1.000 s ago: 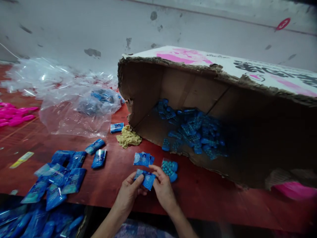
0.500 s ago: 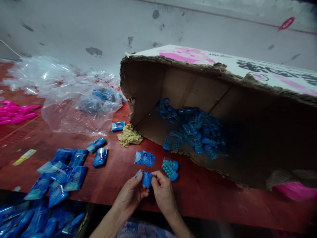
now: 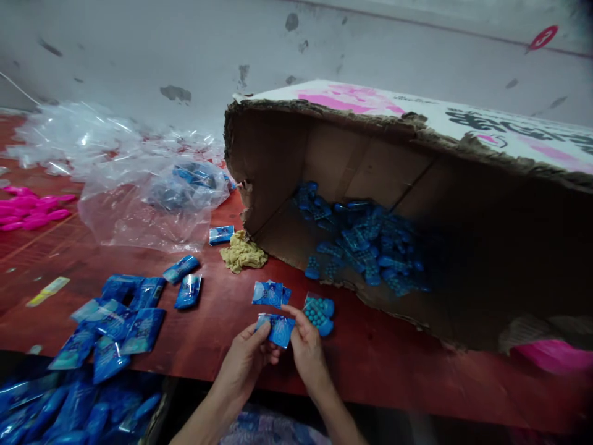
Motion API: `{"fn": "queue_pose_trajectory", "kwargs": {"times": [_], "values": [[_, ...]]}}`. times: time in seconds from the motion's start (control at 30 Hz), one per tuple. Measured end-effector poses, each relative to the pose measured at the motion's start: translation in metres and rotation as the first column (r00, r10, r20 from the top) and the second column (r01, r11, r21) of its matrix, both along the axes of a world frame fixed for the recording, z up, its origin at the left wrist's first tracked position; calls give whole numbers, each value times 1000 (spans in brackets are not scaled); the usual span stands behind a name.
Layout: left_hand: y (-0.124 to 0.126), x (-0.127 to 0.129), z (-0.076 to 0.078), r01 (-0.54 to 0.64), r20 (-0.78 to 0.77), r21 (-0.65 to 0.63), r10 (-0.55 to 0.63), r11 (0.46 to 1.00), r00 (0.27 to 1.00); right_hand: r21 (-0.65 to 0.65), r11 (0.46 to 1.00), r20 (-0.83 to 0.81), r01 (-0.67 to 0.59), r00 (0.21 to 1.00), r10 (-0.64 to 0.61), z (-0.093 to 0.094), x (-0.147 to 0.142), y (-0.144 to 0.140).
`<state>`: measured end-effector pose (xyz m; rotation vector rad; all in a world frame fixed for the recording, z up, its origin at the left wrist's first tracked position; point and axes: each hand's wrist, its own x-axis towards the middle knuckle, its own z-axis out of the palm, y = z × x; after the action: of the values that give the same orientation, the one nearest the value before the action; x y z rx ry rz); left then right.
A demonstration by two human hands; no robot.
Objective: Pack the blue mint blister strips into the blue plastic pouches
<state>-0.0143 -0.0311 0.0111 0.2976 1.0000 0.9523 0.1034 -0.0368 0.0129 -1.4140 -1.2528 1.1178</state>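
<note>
Both of my hands hold one small blue card (image 3: 278,329) just above the red table's near edge. My left hand (image 3: 245,360) pinches its left side and my right hand (image 3: 306,347) pinches its right side. A second blue card (image 3: 270,294) lies flat on the table right behind it. To the right of my right hand's fingertips sits a clear packet of blue beads (image 3: 319,312). A torn cardboard box (image 3: 352,154) lies on its side further back, with several blue bead packets (image 3: 365,244) heaped inside.
A pile of filled blue packets (image 3: 113,321) lies on the table at left, with more in a bin (image 3: 69,417) below the edge. Clear plastic bags (image 3: 148,198), pink items (image 3: 30,210), a crumpled yellow glove (image 3: 241,252) and a red table (image 3: 384,358) surround them.
The blue card was folded narrow between my fingers half a second ago; it is spread flat again now. My hands stayed in the same place.
</note>
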Motion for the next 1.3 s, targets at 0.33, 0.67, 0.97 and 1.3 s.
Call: {"fn": "queue_pose_trajectory", "kwargs": {"times": [0.33,0.67,0.97,1.3], "values": [[5,-8,2,-92,66,-325,120,941,991,239,970,871,36,433,-231,-12,49,-14],[3,-7,1,-133,42,-297,152,946,988,78,991,283,107,951,-125,-11,29,-8],[4,-4,1,-156,36,-236,169,959,985,-150,980,-106,134,983,-151,6,11,-20],[4,-10,3,-123,54,-160,133,979,990,135,986,60,93,993,-102,4,15,-21]]}}
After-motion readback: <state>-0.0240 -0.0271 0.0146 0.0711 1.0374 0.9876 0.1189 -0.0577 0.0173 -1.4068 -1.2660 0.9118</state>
